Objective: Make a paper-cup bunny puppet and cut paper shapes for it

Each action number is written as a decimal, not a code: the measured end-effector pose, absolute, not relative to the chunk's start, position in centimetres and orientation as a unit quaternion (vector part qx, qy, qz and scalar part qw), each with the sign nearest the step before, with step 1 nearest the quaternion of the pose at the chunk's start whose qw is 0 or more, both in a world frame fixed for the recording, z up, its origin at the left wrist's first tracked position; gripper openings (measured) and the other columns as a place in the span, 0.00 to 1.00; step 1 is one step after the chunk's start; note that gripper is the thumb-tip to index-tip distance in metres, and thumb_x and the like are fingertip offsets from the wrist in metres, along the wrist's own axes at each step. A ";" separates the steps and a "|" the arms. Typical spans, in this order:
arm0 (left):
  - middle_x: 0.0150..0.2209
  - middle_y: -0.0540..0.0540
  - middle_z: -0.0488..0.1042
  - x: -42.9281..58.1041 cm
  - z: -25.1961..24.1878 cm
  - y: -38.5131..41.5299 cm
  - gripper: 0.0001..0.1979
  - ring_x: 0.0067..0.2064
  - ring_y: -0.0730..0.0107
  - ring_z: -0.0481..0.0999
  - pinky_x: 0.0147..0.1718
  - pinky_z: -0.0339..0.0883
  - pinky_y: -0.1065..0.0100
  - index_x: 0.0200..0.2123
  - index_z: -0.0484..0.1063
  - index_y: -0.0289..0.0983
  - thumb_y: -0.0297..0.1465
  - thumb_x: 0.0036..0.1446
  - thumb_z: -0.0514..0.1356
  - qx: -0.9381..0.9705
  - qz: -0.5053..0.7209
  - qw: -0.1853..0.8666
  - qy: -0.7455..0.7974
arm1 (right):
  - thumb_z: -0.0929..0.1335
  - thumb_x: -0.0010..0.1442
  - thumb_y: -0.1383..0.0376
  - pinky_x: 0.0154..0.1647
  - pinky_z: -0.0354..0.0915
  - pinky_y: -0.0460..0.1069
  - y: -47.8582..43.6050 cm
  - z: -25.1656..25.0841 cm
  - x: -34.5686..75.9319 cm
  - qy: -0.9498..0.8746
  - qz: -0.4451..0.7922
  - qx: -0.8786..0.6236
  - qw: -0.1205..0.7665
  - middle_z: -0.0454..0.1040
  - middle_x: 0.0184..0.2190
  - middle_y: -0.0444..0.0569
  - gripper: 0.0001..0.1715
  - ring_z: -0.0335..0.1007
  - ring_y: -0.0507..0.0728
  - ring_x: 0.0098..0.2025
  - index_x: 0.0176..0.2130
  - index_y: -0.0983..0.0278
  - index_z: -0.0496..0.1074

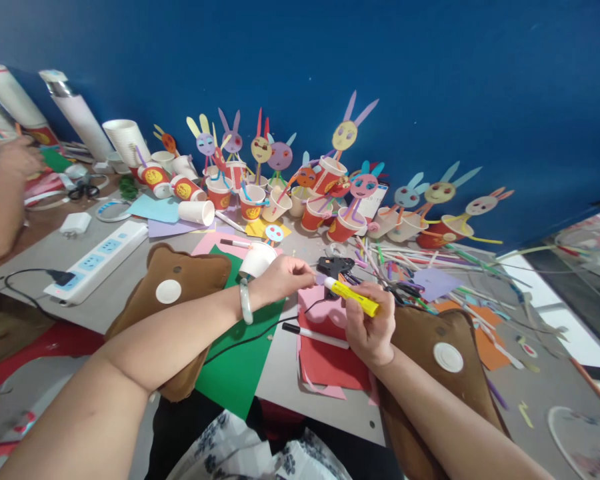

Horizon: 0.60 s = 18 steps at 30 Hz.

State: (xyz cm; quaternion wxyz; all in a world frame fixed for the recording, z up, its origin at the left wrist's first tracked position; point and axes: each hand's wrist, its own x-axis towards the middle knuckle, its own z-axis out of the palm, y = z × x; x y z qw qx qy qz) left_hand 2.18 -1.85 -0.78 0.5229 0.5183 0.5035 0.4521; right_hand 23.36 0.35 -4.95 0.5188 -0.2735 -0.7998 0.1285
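Observation:
My right hand is closed around a yellow glue stick, its white tip pointing left. My left hand, with a pale bangle on the wrist, pinches a small piece I cannot make out right at that tip. Both hands hover over pink and red paper sheets on the grey table. A white pen with a black cap lies under my right hand. A black glue gun sits just behind. Both forearms rest on brown cushions.
Several paper-cup rabbits with coloured ears line the blue wall. Loose straws scatter at right. A green sheet lies under my left arm. A white power strip, scissors and another person's arm are at left.

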 end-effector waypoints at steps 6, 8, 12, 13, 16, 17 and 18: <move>0.20 0.53 0.68 2.5 -0.1 -2.4 0.09 0.23 0.80 0.61 0.24 0.53 0.74 0.28 0.76 0.32 0.34 0.49 0.66 0.535 0.451 0.530 0.478 | 0.66 0.62 0.67 0.40 0.70 0.59 0.2 -4.1 23.0 -0.831 0.075 -0.258 0.488 0.70 0.37 0.53 0.14 0.70 0.61 0.41 0.49 0.61 0.67; 0.20 0.54 0.67 2.5 0.0 -2.4 0.08 0.23 0.80 0.60 0.24 0.53 0.74 0.27 0.76 0.32 0.33 0.49 0.65 0.540 0.455 0.518 0.483 | 0.67 0.62 0.67 0.39 0.70 0.58 0.2 -3.8 23.0 -0.835 0.063 -0.259 0.482 0.71 0.36 0.53 0.14 0.70 0.61 0.41 0.48 0.62 0.67; 0.22 0.51 0.71 2.2 -0.1 -2.2 0.10 0.26 0.78 0.65 0.26 0.57 0.73 0.27 0.76 0.31 0.35 0.49 0.65 0.554 0.467 0.490 0.485 | 0.67 0.61 0.68 0.39 0.69 0.56 0.1 -3.6 23.0 -0.835 0.060 -0.270 0.476 0.71 0.37 0.52 0.12 0.70 0.60 0.39 0.47 0.62 0.68; 0.23 0.49 0.72 2.1 -0.2 -2.1 0.11 0.26 0.77 0.67 0.27 0.59 0.73 0.26 0.75 0.31 0.36 0.49 0.65 0.553 0.472 0.485 0.487 | 0.67 0.61 0.68 0.38 0.69 0.56 0.2 -3.6 23.1 -0.831 0.061 -0.272 0.481 0.70 0.37 0.52 0.12 0.70 0.59 0.39 0.46 0.62 0.68; 0.25 0.47 0.75 1.9 -0.4 -2.0 0.12 0.28 0.75 0.70 0.29 0.62 0.72 0.25 0.74 0.31 0.36 0.50 0.65 0.541 0.476 0.481 0.500 | 0.67 0.61 0.68 0.39 0.69 0.56 0.4 -4.1 23.2 -0.809 0.072 -0.267 0.519 0.69 0.37 0.51 0.13 0.69 0.59 0.40 0.46 0.62 0.68; 0.25 0.47 0.75 1.8 -0.5 -1.9 0.12 0.28 0.75 0.70 0.29 0.62 0.72 0.25 0.74 0.32 0.36 0.50 0.65 0.539 0.473 0.479 0.506 | 0.67 0.60 0.68 0.39 0.68 0.56 0.4 -4.3 23.2 -0.802 0.076 -0.262 0.532 0.69 0.37 0.51 0.14 0.69 0.59 0.40 0.47 0.61 0.67; 0.24 0.47 0.74 1.8 -0.5 -1.9 0.12 0.27 0.75 0.70 0.28 0.62 0.72 0.25 0.74 0.32 0.36 0.50 0.65 0.540 0.467 0.477 0.512 | 0.67 0.60 0.68 0.39 0.68 0.57 0.5 -4.4 23.3 -0.796 0.078 -0.258 0.542 0.69 0.38 0.52 0.15 0.69 0.59 0.40 0.48 0.61 0.67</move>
